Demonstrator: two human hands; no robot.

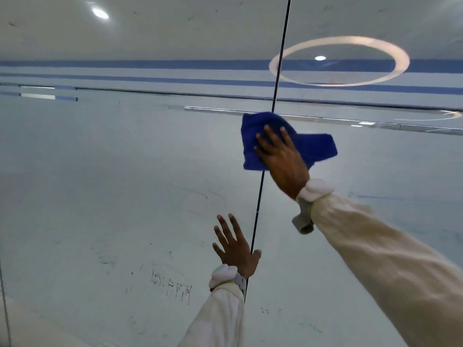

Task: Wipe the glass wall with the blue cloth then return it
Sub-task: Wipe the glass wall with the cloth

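Observation:
The frosted glass wall (pixel 125 171) fills the whole view, split by a dark vertical seam (pixel 275 91). A crumpled blue cloth (pixel 315 146) lies flat against the glass over that seam, just below the blue stripes. My right hand (pixel 280 156) presses on the cloth with its fingers spread, palm on the fabric. Lower down, my left hand (pixel 233 249) rests flat on the bare glass beside the seam, fingers apart and holding nothing. Both arms wear cream sleeves with rolled white cuffs.
Blue horizontal stripes (pixel 150 64) cross the upper glass. A ring-shaped lamp reflection (pixel 400 58) shows at upper right. Dark scribbles and marks (pixel 172 286) sit on the lower left pane. A thin metal rail (pixel 325 119) runs across behind the cloth.

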